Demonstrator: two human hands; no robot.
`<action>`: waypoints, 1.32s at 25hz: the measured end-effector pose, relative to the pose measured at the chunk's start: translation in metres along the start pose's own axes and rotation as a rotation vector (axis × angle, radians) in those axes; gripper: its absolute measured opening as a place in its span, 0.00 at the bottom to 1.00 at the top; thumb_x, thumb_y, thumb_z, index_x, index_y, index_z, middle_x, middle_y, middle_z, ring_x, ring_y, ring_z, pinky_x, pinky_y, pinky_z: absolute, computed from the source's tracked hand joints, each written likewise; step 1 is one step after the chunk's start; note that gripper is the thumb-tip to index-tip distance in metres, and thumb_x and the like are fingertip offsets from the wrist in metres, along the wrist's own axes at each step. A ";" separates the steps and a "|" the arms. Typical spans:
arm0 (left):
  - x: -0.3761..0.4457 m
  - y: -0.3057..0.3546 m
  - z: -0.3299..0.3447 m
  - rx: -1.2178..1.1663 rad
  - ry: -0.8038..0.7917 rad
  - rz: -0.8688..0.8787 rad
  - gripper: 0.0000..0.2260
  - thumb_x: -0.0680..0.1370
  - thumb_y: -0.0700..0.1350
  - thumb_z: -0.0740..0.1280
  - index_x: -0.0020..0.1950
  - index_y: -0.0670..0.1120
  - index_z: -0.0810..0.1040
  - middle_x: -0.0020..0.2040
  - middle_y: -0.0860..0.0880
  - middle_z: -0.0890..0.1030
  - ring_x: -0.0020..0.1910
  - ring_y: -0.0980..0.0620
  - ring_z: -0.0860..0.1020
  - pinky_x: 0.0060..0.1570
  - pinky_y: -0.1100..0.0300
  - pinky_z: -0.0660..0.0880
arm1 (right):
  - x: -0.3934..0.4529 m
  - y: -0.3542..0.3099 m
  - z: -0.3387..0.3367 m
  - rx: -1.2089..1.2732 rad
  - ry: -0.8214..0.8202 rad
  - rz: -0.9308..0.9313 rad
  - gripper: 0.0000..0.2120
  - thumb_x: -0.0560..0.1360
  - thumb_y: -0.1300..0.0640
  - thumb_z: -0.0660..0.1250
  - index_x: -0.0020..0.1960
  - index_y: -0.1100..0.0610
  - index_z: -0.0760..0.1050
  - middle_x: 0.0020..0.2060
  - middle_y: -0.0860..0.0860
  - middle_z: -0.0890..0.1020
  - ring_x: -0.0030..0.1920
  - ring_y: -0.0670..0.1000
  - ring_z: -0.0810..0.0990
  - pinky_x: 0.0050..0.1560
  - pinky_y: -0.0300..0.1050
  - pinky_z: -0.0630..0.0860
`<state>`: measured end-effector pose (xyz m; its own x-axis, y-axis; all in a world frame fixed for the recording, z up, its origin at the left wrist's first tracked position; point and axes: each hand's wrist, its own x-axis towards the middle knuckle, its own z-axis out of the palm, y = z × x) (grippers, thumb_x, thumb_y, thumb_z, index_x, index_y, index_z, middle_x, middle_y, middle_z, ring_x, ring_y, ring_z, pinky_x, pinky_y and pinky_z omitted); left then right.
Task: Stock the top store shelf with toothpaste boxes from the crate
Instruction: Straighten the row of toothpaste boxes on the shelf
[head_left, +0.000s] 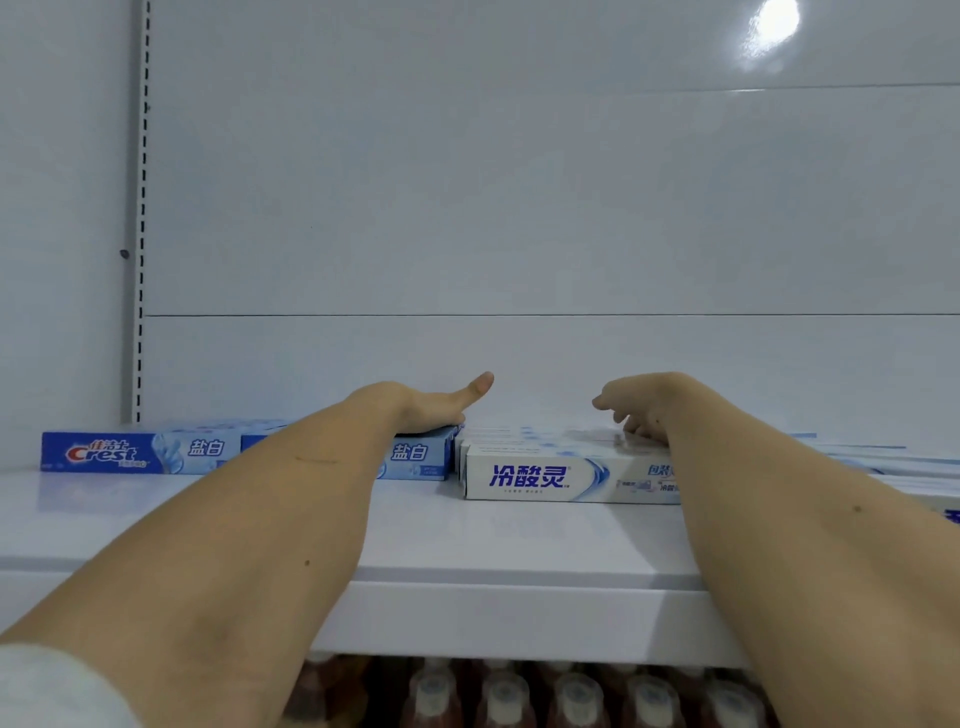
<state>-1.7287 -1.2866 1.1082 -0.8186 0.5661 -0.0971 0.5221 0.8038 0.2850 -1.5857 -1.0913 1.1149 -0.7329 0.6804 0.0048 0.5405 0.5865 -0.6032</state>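
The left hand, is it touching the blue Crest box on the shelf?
Touching. The head view shows the left hand lying palm down on the top of the blue Crest box, thumb raised, with no gap visible under the palm.

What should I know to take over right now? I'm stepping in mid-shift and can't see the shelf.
Left hand: lies flat on top of the blue Crest boxes, thumb out, gripping nothing.
Right hand: fingers curled down on the white boxes; whether it grips one is unclear.
Both rows lie flat along the top shelf, blue on the left, white on the right, set back from its front edge.
The crate is out of view, so what is left cannot be told. Bottles stand on the shelf below.
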 end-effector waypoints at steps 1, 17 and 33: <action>0.002 -0.002 0.000 -0.006 0.000 0.000 0.46 0.63 0.81 0.34 0.77 0.65 0.57 0.81 0.49 0.48 0.79 0.41 0.50 0.73 0.39 0.49 | 0.000 0.002 0.000 0.028 -0.025 0.030 0.24 0.82 0.49 0.56 0.70 0.65 0.66 0.66 0.60 0.73 0.60 0.55 0.78 0.62 0.46 0.72; -0.001 0.003 -0.004 0.032 -0.167 0.091 0.66 0.43 0.87 0.54 0.79 0.60 0.56 0.80 0.52 0.52 0.78 0.47 0.54 0.75 0.45 0.54 | -0.049 0.015 -0.009 0.032 0.104 0.134 0.19 0.80 0.50 0.61 0.65 0.61 0.69 0.60 0.55 0.77 0.38 0.51 0.74 0.39 0.42 0.74; -0.008 -0.011 -0.022 -0.148 -0.502 0.370 0.51 0.59 0.62 0.80 0.78 0.57 0.60 0.77 0.53 0.65 0.72 0.50 0.68 0.72 0.49 0.65 | -0.019 0.020 -0.007 0.183 0.035 0.214 0.10 0.80 0.57 0.62 0.53 0.65 0.72 0.38 0.55 0.71 0.31 0.49 0.66 0.38 0.41 0.68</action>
<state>-1.7332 -1.3041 1.1264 -0.3602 0.8468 -0.3914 0.6804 0.5255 0.5107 -1.5582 -1.0895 1.1088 -0.5936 0.7968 -0.1127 0.5958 0.3410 -0.7271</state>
